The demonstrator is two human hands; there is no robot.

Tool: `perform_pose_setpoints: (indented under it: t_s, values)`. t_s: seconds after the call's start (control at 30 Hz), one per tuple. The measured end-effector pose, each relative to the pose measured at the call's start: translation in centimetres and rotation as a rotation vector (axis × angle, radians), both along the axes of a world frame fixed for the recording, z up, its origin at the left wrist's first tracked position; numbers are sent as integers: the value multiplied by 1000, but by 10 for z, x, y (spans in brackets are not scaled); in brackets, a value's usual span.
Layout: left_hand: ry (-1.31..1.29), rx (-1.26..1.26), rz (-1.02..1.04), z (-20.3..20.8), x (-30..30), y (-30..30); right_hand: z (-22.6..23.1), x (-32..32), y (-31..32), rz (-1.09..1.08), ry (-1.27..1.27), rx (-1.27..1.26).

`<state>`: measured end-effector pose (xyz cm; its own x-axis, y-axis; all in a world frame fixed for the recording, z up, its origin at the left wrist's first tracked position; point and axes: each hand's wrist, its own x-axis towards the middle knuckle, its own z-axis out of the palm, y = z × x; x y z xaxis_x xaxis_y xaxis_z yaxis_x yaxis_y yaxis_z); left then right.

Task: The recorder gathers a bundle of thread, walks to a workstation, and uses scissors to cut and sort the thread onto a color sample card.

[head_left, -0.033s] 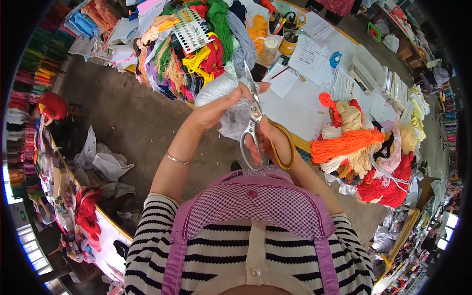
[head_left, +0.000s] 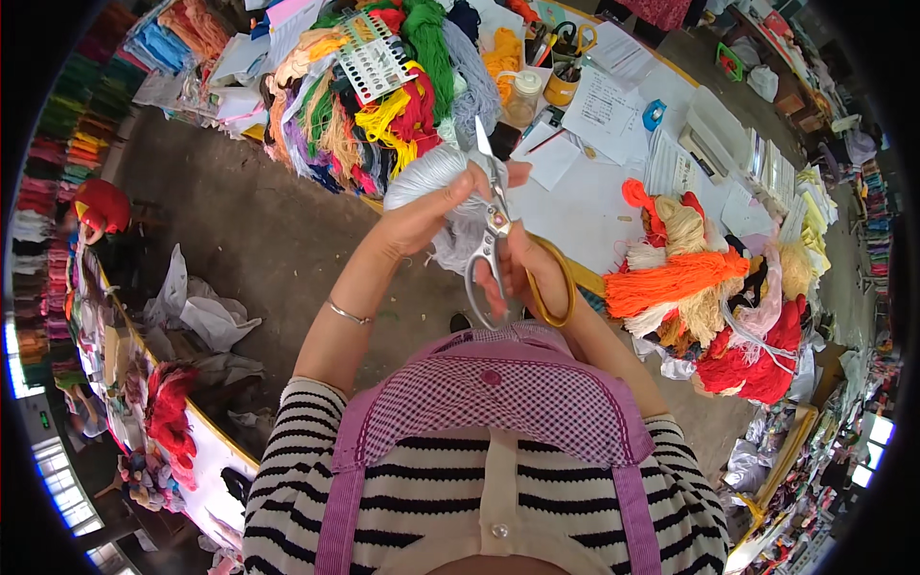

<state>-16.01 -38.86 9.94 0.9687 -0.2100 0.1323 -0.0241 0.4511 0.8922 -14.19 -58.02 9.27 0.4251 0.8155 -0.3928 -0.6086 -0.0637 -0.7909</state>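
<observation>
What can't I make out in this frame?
All in the head view:
White yarn: partly hidden behind the left hand.
Right hand: partly covered by the scissors.
Blades: too small to tell whether a strand lies between them.
Paper sheet: writing too small to read.
Hanging yarn, far left: cut off by the dark lens rim.

- We wear a black-and-cream striped top with matching sleeves.
- Our plain cream placket has a pale round button.
- Our apron bib is purple gingham with a plain border and purple button.
- Our apron straps are finely lined mauve.
- A slim silver bangle circles our left forearm.
</observation>
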Motion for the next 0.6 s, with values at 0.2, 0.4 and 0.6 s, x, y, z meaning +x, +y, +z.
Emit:
perform_pose_setpoints:
  t_s: [0.2, 0.4, 0.6]
  values:
    - [86, -11, 33, 1, -4, 6, -3, -3, 6, -97, 64, 54]
    - [-3, -177, 296, 12, 0, 50, -12, 25, -7, -66, -9, 187]
    - [304, -437, -309, 22, -23, -59, -7, 56, 47, 332, 835, 722]
